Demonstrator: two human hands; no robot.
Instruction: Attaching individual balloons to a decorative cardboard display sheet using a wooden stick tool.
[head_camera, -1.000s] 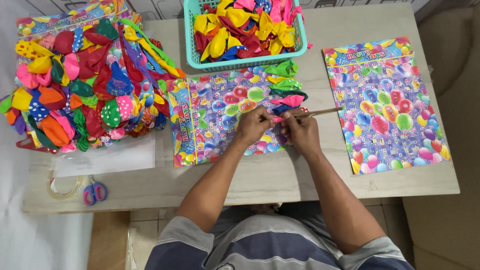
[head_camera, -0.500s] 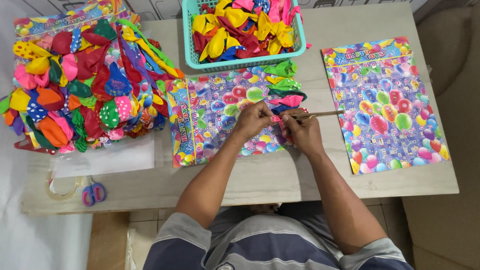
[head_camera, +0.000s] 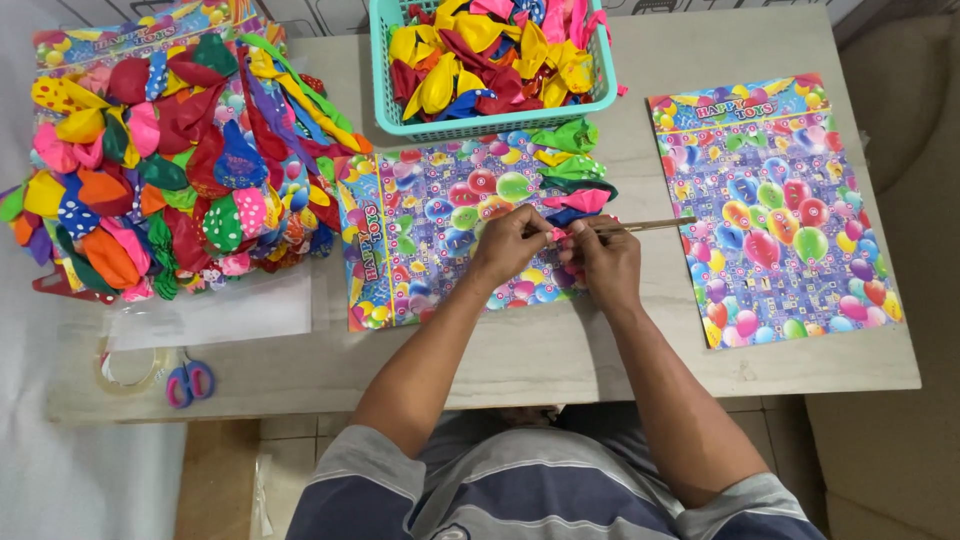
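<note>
Two printed balloon cards (head_camera: 440, 235) (head_camera: 775, 205) on table (head_camera: 560, 350); one teal basket (head_camera: 480, 120); one scissors (head_camera: 188, 382); one tape roll (head_camera: 125, 368).

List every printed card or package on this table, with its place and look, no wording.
Middle card: flat rectangle under both hands, purple with balloon print, balloons attached along its right part.
Right card: flat rectangle, same print, bare.
Finished stack: far left, cards piled and covered in multicoloured balloons.

Both hands, left hand (head_camera: 512, 245) and right hand (head_camera: 603, 262), have barely shifted.
</note>
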